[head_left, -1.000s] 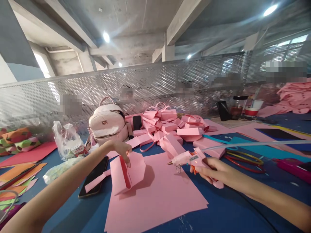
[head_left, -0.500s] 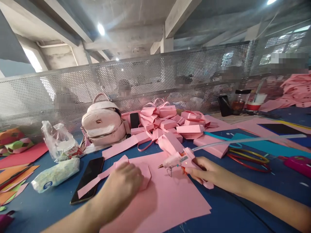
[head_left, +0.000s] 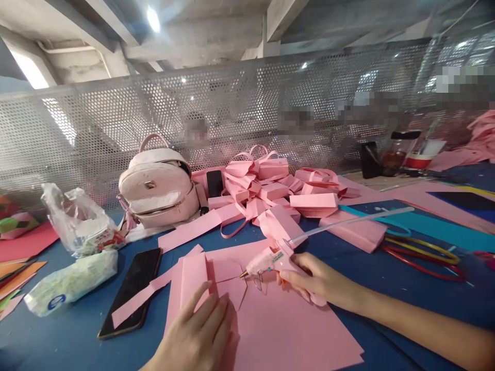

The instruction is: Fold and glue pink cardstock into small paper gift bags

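My right hand [head_left: 309,278] is closed round a pink glue gun [head_left: 266,262], a long clear glue stick [head_left: 348,222] jutting from its back. The nozzle points left, just above a large pink paper sheet [head_left: 294,319]. My left hand [head_left: 204,324] rests with its fingers extended on a folded pink paper piece [head_left: 192,275] lying on the sheet. A pink strip [head_left: 133,305] extends from there across a black phone [head_left: 135,288].
Behind the sheet lies a heap of folded pink paper pieces [head_left: 270,180], beside a pale pink backpack [head_left: 158,190]. A tissue pack [head_left: 73,281] and plastic bag [head_left: 77,216] sit left. Red and yellow coils [head_left: 421,257] lie right. A perforated metal panel [head_left: 240,103] stands behind.
My left hand has moved down and opened, uncovering the folded paper. The glue gun has shifted slightly left and down with my right hand. The camera view has also shifted.
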The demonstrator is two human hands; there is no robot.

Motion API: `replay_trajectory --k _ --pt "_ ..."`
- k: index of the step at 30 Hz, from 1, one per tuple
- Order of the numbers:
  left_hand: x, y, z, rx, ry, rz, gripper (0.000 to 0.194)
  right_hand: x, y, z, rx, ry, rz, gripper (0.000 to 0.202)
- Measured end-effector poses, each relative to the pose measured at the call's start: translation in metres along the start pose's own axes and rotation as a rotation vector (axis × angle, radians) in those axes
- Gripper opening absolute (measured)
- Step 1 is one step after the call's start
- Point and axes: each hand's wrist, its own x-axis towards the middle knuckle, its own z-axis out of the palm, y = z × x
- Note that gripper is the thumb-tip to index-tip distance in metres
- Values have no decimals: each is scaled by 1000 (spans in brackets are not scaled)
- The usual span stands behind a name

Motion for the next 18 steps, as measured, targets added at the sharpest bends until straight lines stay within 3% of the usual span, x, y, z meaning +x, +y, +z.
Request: replay_trajectory --k 7,18 --pt "-3 -6 2 -33 -74 -36 25 -7 -3 1 42 88 57 44" --pt "3 -21 2 -100 -61 -168 17 -9 1 1 78 100 136 44"
